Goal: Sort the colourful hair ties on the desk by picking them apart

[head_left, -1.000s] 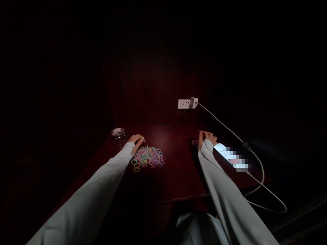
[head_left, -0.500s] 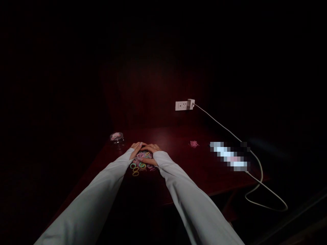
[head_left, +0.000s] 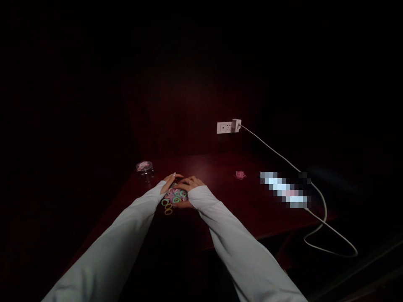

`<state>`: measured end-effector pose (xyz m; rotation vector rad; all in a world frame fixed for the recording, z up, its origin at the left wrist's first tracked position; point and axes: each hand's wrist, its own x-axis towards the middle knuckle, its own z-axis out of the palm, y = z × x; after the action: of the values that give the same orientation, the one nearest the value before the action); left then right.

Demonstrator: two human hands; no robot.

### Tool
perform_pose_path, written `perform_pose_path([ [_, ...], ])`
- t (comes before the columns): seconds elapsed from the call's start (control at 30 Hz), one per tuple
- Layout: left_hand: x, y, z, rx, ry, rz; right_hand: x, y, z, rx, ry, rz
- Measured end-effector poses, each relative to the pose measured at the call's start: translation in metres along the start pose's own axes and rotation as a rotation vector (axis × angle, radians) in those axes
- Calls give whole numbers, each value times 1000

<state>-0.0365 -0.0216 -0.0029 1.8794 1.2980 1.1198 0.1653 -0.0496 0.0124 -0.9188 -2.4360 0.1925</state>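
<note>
A pile of small coloured elastic hair bands (head_left: 172, 194), pink, green and yellow, lies on the dark red table (head_left: 233, 209). My left hand (head_left: 170, 181) curves around the pile's far left side, its fingers stretched out. On the right, my right hand (head_left: 190, 184) cups the pile with fingers spread and its thumb low along the near edge. Both hands touch or nearly touch the bands, and neither grips one that I can see. A few loose yellow bands (head_left: 168, 209) lie at the near left of the pile.
A clear round container (head_left: 145, 170) with a pink-patterned lid stands at the far left. Right of my hands lies a small heap of pink bands (head_left: 240, 175). A blurred bright device (head_left: 283, 189) is on the right, its white cable (head_left: 267, 145) running to a wall socket (head_left: 224, 127).
My right thumb has moved from across the top of the pile to its near edge. The fingers of both hands have parted slightly, and the bands have shifted. The view has tilted slightly.
</note>
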Motion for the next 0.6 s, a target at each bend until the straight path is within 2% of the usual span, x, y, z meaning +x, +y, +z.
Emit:
perform_pose_path([
  [0.13, -2, 0, -1, 33, -11, -4, 3, 6, 3, -4, -60, 28],
  [0.27, -3, -5, -1, 47, -18, 16, 4, 12, 2, 77, -47, 68],
  [0.47, -2, -9, 0, 48, -26, -13, 4, 17, -5, 311, 80, 107],
  [0.6, -6, -5, 0, 50, 30, -61, 6, 20, -6, 426, 213, 159],
])
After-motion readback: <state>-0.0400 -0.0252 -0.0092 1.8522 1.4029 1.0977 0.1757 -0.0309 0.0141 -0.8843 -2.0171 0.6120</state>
